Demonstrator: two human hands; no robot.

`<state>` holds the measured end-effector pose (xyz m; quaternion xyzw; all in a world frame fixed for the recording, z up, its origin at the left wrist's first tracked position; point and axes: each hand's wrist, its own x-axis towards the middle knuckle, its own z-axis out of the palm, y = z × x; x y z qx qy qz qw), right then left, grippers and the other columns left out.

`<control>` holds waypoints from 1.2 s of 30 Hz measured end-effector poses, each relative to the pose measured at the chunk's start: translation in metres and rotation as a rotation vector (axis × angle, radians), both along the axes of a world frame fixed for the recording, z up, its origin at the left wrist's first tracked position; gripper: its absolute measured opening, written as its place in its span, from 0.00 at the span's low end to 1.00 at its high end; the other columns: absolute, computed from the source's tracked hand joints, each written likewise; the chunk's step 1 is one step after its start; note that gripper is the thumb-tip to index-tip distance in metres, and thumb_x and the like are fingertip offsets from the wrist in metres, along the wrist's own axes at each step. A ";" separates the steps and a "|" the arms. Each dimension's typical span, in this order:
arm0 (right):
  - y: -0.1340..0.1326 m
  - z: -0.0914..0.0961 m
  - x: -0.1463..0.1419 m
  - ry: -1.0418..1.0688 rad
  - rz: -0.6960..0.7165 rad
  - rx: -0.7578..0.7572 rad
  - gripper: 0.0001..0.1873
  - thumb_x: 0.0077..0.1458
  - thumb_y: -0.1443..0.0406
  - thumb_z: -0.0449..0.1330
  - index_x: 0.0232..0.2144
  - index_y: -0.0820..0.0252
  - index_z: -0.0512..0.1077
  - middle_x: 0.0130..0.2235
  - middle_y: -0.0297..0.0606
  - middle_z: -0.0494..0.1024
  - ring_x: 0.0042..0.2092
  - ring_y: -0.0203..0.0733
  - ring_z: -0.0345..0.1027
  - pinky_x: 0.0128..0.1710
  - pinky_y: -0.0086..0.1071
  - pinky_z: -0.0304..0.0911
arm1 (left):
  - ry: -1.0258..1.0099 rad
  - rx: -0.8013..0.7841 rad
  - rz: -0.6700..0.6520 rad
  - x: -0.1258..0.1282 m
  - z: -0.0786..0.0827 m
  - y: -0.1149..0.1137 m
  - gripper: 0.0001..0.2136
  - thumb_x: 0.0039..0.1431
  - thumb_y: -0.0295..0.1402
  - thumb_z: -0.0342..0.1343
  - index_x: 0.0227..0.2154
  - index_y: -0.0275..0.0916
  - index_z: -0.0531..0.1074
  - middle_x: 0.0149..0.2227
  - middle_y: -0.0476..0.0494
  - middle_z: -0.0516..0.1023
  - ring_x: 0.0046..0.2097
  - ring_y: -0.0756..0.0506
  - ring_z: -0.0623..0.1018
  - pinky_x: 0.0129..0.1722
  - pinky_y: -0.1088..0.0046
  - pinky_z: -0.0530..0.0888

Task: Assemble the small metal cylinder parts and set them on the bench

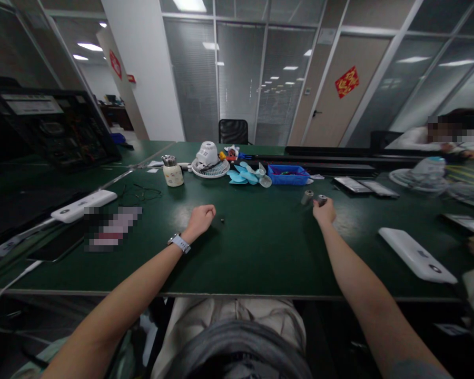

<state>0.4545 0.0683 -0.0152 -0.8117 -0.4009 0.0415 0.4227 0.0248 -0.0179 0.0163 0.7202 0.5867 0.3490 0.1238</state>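
Note:
My right hand [324, 211] grips a small silver metal cylinder [322, 199], its top end showing above the fingers. A second, similar metal cylinder [307, 197] stands on the green table just to the left. My left hand [200, 219], with a watch on the wrist, is closed, its fingers curled inward by the tabletop. Whatever may be inside those fingers is hidden. A tiny dark part [222, 220] lies on the table a little right of the left hand, apart from it.
Toward the back are a patterned jar [173, 172], a white fan housing [209, 160], light-blue fan blades [245, 175] and a blue tray [288, 176]. White oblong devices lie left [85, 205] and right [416, 255]. Another person [414, 138] sits at the far right.

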 end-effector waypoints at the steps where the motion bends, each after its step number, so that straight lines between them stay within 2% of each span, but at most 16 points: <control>1: -0.002 0.003 -0.003 -0.002 -0.018 0.022 0.25 0.51 0.62 0.59 0.51 0.61 0.63 0.50 0.53 0.72 0.52 0.56 0.66 0.52 0.52 0.58 | 0.001 -0.002 0.002 0.000 0.000 0.000 0.10 0.46 0.30 0.40 0.16 0.40 0.64 0.19 0.49 0.68 0.26 0.47 0.68 0.28 0.73 0.60; 4: -0.015 0.020 -0.020 -0.080 -0.090 0.249 0.31 0.50 0.65 0.58 0.56 0.65 0.57 0.57 0.58 0.64 0.59 0.58 0.56 0.56 0.54 0.51 | 0.006 0.006 0.001 0.001 0.001 0.000 0.10 0.46 0.29 0.41 0.17 0.40 0.65 0.19 0.49 0.69 0.26 0.47 0.69 0.28 0.73 0.60; 6: -0.028 0.033 -0.043 -0.150 -0.051 0.444 0.30 0.52 0.66 0.55 0.58 0.66 0.55 0.59 0.57 0.60 0.62 0.55 0.50 0.59 0.53 0.47 | 0.015 0.014 -0.003 0.001 0.001 0.000 0.10 0.46 0.29 0.41 0.17 0.40 0.65 0.19 0.48 0.69 0.26 0.47 0.69 0.28 0.72 0.61; 8: -0.042 0.041 -0.077 -0.170 0.145 0.555 0.26 0.55 0.65 0.52 0.57 0.63 0.57 0.59 0.53 0.61 0.62 0.52 0.50 0.60 0.52 0.45 | 0.025 0.012 -0.007 0.001 0.001 0.000 0.10 0.47 0.29 0.41 0.16 0.40 0.65 0.19 0.48 0.69 0.26 0.47 0.69 0.29 0.72 0.61; 9: -0.048 0.041 -0.098 -0.153 0.301 0.565 0.24 0.56 0.63 0.52 0.55 0.60 0.60 0.58 0.50 0.62 0.61 0.51 0.52 0.60 0.51 0.45 | 0.029 0.009 -0.009 0.002 0.001 0.000 0.10 0.47 0.29 0.41 0.16 0.40 0.65 0.19 0.48 0.70 0.26 0.47 0.69 0.29 0.72 0.61; 12: -0.064 0.031 -0.164 0.001 0.879 0.433 0.17 0.55 0.56 0.57 0.47 0.50 0.71 0.51 0.41 0.70 0.57 0.49 0.57 0.60 0.50 0.46 | 0.040 0.006 -0.009 0.001 -0.001 0.001 0.11 0.47 0.30 0.41 0.17 0.40 0.66 0.20 0.48 0.71 0.26 0.47 0.70 0.29 0.72 0.61; 14: -0.069 0.020 -0.203 0.090 1.088 0.301 0.15 0.49 0.53 0.63 0.40 0.46 0.76 0.50 0.39 0.72 0.59 0.52 0.53 0.60 0.52 0.43 | 0.042 0.015 -0.002 0.000 -0.002 0.001 0.11 0.47 0.30 0.41 0.17 0.40 0.66 0.20 0.48 0.71 0.27 0.47 0.70 0.29 0.72 0.62; 16: -0.069 0.009 -0.232 0.080 1.144 0.185 0.16 0.44 0.51 0.67 0.37 0.45 0.78 0.53 0.39 0.70 0.62 0.54 0.47 0.61 0.54 0.39 | 0.037 0.021 0.006 -0.001 -0.003 0.002 0.11 0.47 0.29 0.41 0.17 0.40 0.67 0.20 0.47 0.72 0.27 0.47 0.70 0.29 0.72 0.62; 18: -0.067 0.003 -0.250 -0.002 1.140 0.097 0.15 0.43 0.51 0.68 0.35 0.46 0.79 0.57 0.38 0.67 0.64 0.56 0.42 0.61 0.54 0.37 | 0.033 0.022 0.010 -0.002 -0.003 0.002 0.11 0.48 0.29 0.41 0.18 0.40 0.67 0.21 0.47 0.72 0.27 0.47 0.70 0.29 0.73 0.63; 21: -0.062 -0.001 -0.260 -0.061 1.132 0.075 0.11 0.45 0.52 0.67 0.32 0.46 0.80 0.57 0.37 0.67 0.64 0.55 0.43 0.60 0.53 0.39 | 0.029 0.020 0.003 -0.002 -0.003 0.002 0.12 0.48 0.29 0.41 0.18 0.40 0.67 0.21 0.47 0.73 0.27 0.47 0.70 0.29 0.73 0.62; 24: -0.057 0.002 -0.246 0.010 1.151 0.192 0.07 0.48 0.53 0.66 0.29 0.44 0.80 0.51 0.36 0.73 0.61 0.52 0.49 0.60 0.53 0.42 | 0.031 0.015 0.000 -0.001 -0.001 0.001 0.12 0.48 0.29 0.41 0.18 0.40 0.68 0.20 0.48 0.72 0.26 0.47 0.70 0.29 0.73 0.62; 27: -0.047 0.016 -0.200 0.020 1.061 0.297 0.08 0.52 0.53 0.62 0.33 0.42 0.79 0.46 0.34 0.76 0.60 0.49 0.53 0.60 0.52 0.42 | 0.027 0.014 -0.001 0.000 -0.001 0.000 0.11 0.47 0.29 0.41 0.17 0.40 0.68 0.19 0.48 0.70 0.26 0.47 0.70 0.29 0.72 0.62; 29: -0.037 0.030 -0.150 -0.018 0.849 0.356 0.10 0.53 0.53 0.61 0.35 0.46 0.78 0.45 0.36 0.77 0.59 0.49 0.56 0.60 0.50 0.45 | 0.020 0.015 -0.004 0.000 -0.002 0.000 0.11 0.47 0.29 0.41 0.17 0.40 0.67 0.19 0.48 0.69 0.26 0.47 0.70 0.29 0.72 0.61; 32: -0.021 0.047 -0.065 -0.116 0.404 0.476 0.17 0.57 0.55 0.56 0.39 0.58 0.78 0.45 0.44 0.78 0.51 0.50 0.66 0.55 0.46 0.54 | 0.018 0.011 -0.016 -0.001 -0.005 0.002 0.11 0.48 0.29 0.41 0.17 0.40 0.66 0.19 0.49 0.69 0.26 0.47 0.69 0.28 0.72 0.61; 34: -0.014 0.048 -0.016 -0.173 0.172 0.505 0.18 0.58 0.56 0.55 0.40 0.61 0.78 0.44 0.46 0.79 0.48 0.50 0.69 0.53 0.45 0.57 | 0.022 0.009 -0.024 -0.001 -0.007 0.003 0.11 0.48 0.29 0.41 0.17 0.40 0.66 0.19 0.49 0.69 0.26 0.47 0.69 0.28 0.72 0.60; 36: -0.009 0.041 0.017 -0.193 0.021 0.486 0.17 0.55 0.57 0.57 0.38 0.62 0.79 0.40 0.47 0.80 0.46 0.52 0.71 0.51 0.44 0.58 | 0.026 0.009 -0.026 -0.002 -0.008 0.005 0.11 0.48 0.29 0.41 0.17 0.40 0.66 0.19 0.49 0.69 0.26 0.47 0.68 0.28 0.72 0.60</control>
